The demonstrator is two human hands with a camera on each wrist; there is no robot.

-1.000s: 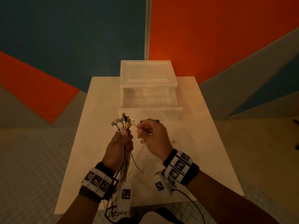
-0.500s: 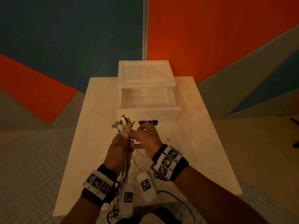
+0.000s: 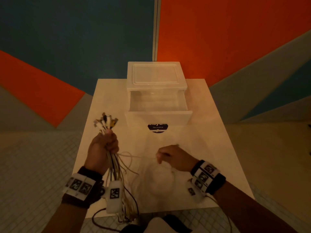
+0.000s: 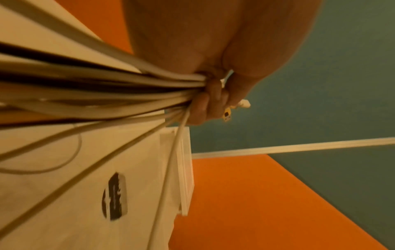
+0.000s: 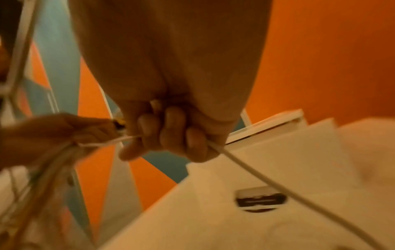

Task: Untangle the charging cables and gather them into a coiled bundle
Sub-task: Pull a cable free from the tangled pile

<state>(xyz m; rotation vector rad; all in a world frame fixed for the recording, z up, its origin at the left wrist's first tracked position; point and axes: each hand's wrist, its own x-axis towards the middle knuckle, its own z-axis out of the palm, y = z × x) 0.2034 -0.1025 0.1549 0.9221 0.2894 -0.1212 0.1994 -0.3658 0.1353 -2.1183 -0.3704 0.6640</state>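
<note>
Two hands work above a pale rectangular surface (image 3: 218, 148). Landmark: white plastic drawer box (image 3: 157, 91) at the far middle of that surface, drawer pulled out, dark oval sticker (image 3: 157, 127) on its front. Left of the box and nearer the person, the left hand (image 3: 103, 147) is fisted tight around a bundle of white, beige and black charging cables (image 3: 116, 167), its grip closed on them. Mixed connector plugs (image 3: 105, 121) fan out above the fist, level with the box front; a yellow plug (image 4: 227, 115) shows in the left wrist view. Cable lengths hang below the fist past the near edge of the surface, loose ends dangling there. One thin white cable (image 3: 133, 156) runs sideways from the bundle to the right hand (image 3: 173, 158), which sits in front of the box, below the sticker. Right hand's grip is curled around that single strand, seen passing through the fingers (image 5: 171, 128) in the right wrist view and trailing on toward the surface. Both wrists wear bands with black-and-white marker tags (image 3: 79, 185). Orange, blue and grey wall panels (image 3: 235, 31) stand behind the box.
</note>
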